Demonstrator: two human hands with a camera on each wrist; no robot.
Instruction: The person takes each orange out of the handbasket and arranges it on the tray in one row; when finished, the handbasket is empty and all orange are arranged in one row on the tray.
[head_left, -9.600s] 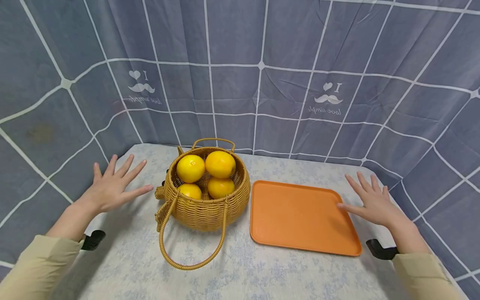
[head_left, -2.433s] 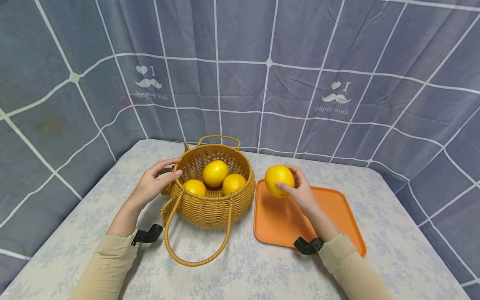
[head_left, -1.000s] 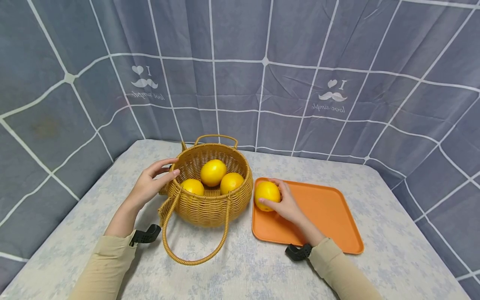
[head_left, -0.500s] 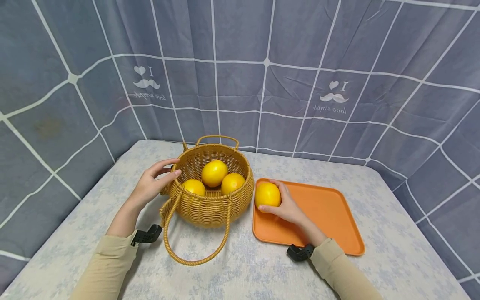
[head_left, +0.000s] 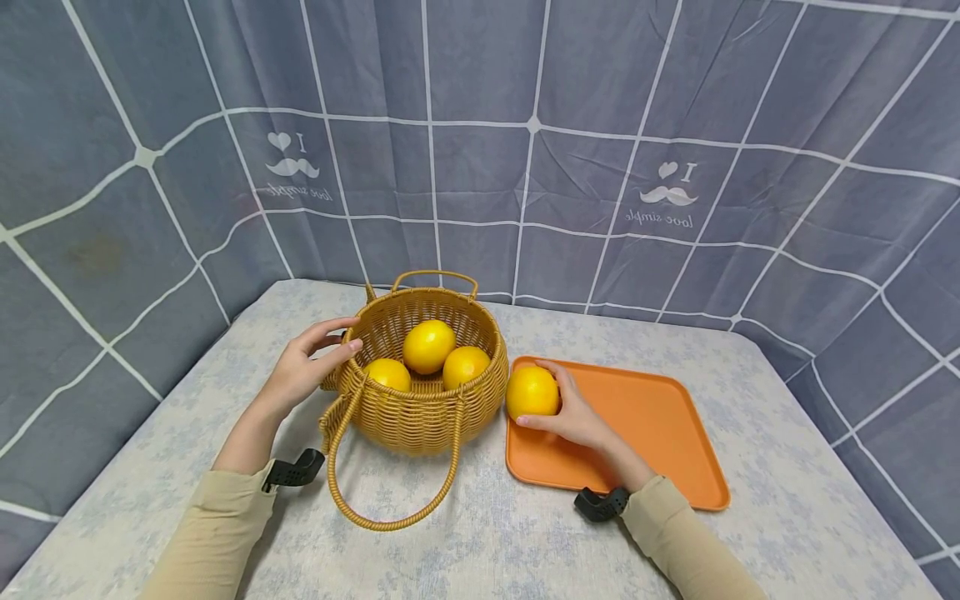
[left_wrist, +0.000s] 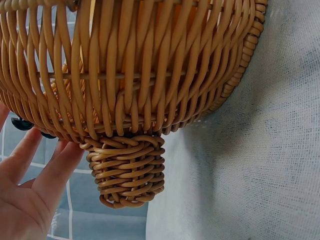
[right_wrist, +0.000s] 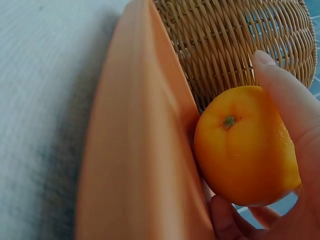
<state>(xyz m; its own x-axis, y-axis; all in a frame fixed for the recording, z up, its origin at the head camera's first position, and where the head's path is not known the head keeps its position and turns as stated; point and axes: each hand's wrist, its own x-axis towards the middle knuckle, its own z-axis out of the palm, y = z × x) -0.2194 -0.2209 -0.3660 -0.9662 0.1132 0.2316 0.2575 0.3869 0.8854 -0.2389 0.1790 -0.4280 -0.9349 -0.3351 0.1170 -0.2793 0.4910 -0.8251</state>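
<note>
My left hand (head_left: 294, 372) holds the left rim of the wicker basket (head_left: 408, 425), with its thumb tip over the rim; in the left wrist view, fingers (left_wrist: 55, 172) touch the basket's outer side (left_wrist: 130, 60). Several yellow-orange fruits, one of them the rear fruit (head_left: 429, 346), lie inside. To the basket's right, my right hand (head_left: 573, 415) is curled round an orange (head_left: 532, 393) at the left end of the orange tray (head_left: 645, 425). In the right wrist view, the orange (right_wrist: 245, 150) lies against the tray's raised edge (right_wrist: 175, 150), between thumb and fingers.
The basket's front handle (head_left: 390, 527) hangs down toward me on the pale patterned tablecloth (head_left: 480, 542); its other handle (head_left: 435, 272) stands up at the back. A blue-grey checked curtain (head_left: 480, 183) surrounds the back and sides.
Compared with about two seconds ago, the right hand has lowered the orange to the tray's left end. In the last half second the orange has shifted slightly left; the left hand has stayed put.
</note>
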